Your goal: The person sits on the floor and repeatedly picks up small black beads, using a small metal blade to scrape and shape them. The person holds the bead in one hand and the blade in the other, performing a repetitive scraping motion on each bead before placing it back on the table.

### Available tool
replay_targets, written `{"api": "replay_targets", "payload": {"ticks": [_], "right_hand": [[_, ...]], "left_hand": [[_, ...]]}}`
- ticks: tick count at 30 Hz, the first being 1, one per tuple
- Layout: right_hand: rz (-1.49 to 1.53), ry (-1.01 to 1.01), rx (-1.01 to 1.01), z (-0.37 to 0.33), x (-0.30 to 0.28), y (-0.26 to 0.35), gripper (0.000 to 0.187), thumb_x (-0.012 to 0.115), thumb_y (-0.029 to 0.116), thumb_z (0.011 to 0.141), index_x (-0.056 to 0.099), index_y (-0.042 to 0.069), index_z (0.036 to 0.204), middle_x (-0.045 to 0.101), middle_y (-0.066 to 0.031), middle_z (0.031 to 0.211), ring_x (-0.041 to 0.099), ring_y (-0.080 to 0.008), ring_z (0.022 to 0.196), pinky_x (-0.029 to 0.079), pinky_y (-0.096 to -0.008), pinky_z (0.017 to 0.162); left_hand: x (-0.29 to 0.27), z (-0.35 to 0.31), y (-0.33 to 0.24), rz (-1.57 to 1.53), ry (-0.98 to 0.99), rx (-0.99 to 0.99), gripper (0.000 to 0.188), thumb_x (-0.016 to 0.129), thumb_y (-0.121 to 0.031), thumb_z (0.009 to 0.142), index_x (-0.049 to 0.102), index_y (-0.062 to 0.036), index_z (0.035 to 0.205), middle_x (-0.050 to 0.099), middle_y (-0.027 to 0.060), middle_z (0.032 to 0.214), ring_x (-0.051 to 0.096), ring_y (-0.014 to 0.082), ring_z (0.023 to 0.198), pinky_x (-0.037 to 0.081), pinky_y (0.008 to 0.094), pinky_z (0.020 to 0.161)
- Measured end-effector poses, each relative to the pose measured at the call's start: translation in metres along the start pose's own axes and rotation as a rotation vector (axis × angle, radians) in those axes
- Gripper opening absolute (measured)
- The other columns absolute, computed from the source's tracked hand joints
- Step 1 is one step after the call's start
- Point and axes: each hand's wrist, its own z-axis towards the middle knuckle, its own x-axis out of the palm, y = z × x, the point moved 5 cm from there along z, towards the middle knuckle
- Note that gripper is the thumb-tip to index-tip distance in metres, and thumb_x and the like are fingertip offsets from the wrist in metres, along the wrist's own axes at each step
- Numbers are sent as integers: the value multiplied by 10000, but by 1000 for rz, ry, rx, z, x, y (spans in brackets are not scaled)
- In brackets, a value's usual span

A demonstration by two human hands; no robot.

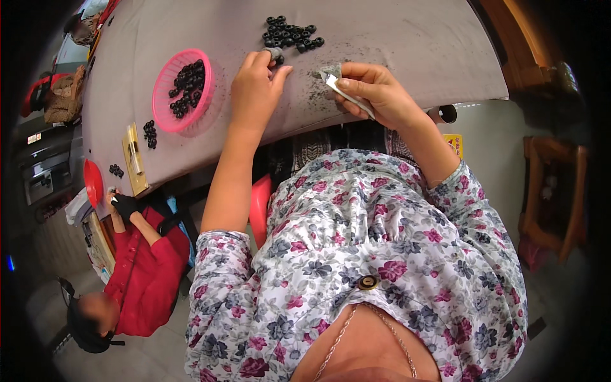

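Note:
My left hand (254, 83) is closed with a small round black piece (279, 60) at its fingertips, over the table. A grey covering (273, 52) wraps the tip of one of its fingers. To the right, my right hand (375, 92) grips a slim white-handled tool (349, 97), perhaps a small cutter; its working end is hard to make out beside a grey scrap or finger wrap (331, 70). Just beyond my left hand lies a pile of round black pieces (289, 33), several with a hole showing. Dark crumbs (321, 95) are scattered near the right hand.
Left of my arm, a pink basket (156, 102) holds more black pieces. Small clusters (150, 135) lie beyond it, near a flat yellowish board (135, 159). A person in red (143, 274) works at the table's left side near a red bowl (93, 183). Wooden chair at right (576, 197).

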Motion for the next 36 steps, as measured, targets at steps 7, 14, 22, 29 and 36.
{"api": "replay_targets", "payload": {"ticks": [7, 14, 22, 29, 36], "right_hand": [[21, 5, -28, 1, -1, -1, 190, 621, 203, 932, 631, 16, 961, 598, -10, 741, 538, -48, 560, 405, -181, 446], [-34, 37, -117, -2, 7, 5, 399, 619, 164, 930, 518, -7, 1276, 584, -5, 762, 540, -53, 567, 389, -183, 441], [-125, 81, -89, -3, 8, 1, 509, 646, 168, 914, 455, -9, 1352, 594, -17, 795, 539, -67, 573, 393, -195, 458], [-173, 93, -83, -2, 4, -1, 413, 643, 181, 917, 535, 11, 1277, 611, -10, 799, 537, -56, 571, 395, -192, 462], [-176, 111, -76, 0, 4, -2, 270, 640, 181, 919, 604, 13, 1127, 613, -6, 785, 534, -48, 560, 388, -186, 457]], "left_hand": [[5, 8, 8, 47, -15, 55, 232, 739, -199, 796, 607, -11, 831, 597, 84, 759, 580, 234, 634, 458, 358, 574], [31, -30, 4, -1405, 251, -736, 160, 679, -211, 897, 635, -60, 869, 619, 14, 773, 530, 86, 635, 422, 227, 559], [42, -50, -26, -1826, 403, -898, 202, 663, -262, 905, 631, -64, 880, 624, 26, 804, 547, 122, 684, 465, 241, 599], [40, -51, -36, -1919, 435, -943, 201, 651, -258, 910, 624, -59, 921, 598, 18, 796, 537, 124, 685, 458, 249, 595], [41, -54, -34, -1966, 491, -882, 212, 574, -244, 952, 585, -41, 1012, 569, 32, 847, 499, 128, 705, 441, 263, 619]]}}
